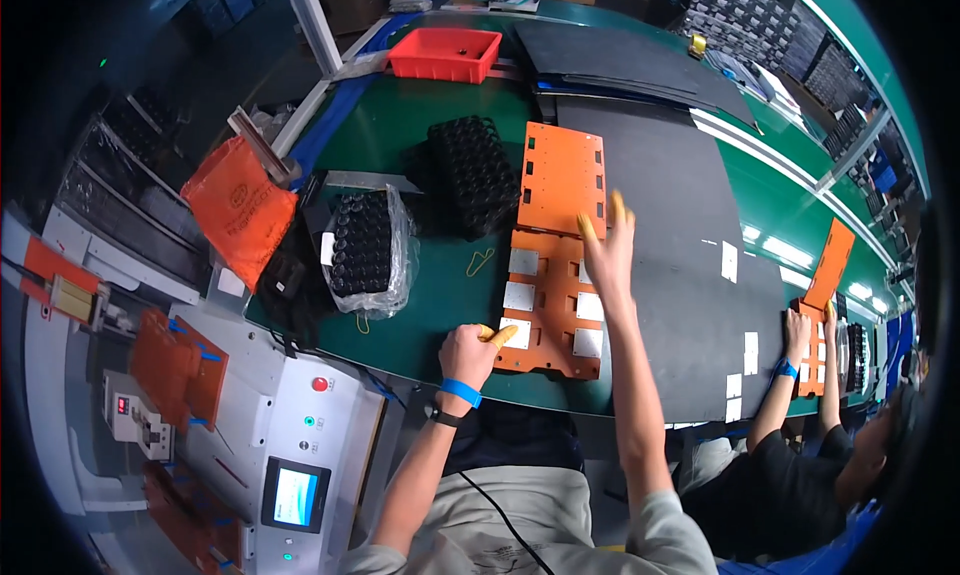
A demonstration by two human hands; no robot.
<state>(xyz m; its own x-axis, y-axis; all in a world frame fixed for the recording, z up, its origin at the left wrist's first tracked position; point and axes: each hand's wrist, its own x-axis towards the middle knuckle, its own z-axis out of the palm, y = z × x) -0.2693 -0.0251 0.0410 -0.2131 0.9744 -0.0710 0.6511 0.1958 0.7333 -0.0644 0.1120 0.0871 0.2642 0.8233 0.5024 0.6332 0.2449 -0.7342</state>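
An orange fixture base lies on the green table in front of me, set with several square white plates. Its hinged orange lid, dotted with holes and slots, is folded back away from me. At the base's near left edge my left hand is closed, its yellow-covered thumb and forefinger by a white plate; what they pinch, if anything, is hidden. My right hand has its yellow-covered fingers spread at the lid's right edge, the thumb touching or just over it.
Left of the fixture are a black tray of round cells and a plastic-wrapped black tray. A red bin stands at the back. Dark mats cover the right side. A co-worker's hands hold a similar orange fixture. A machine panel is lower left.
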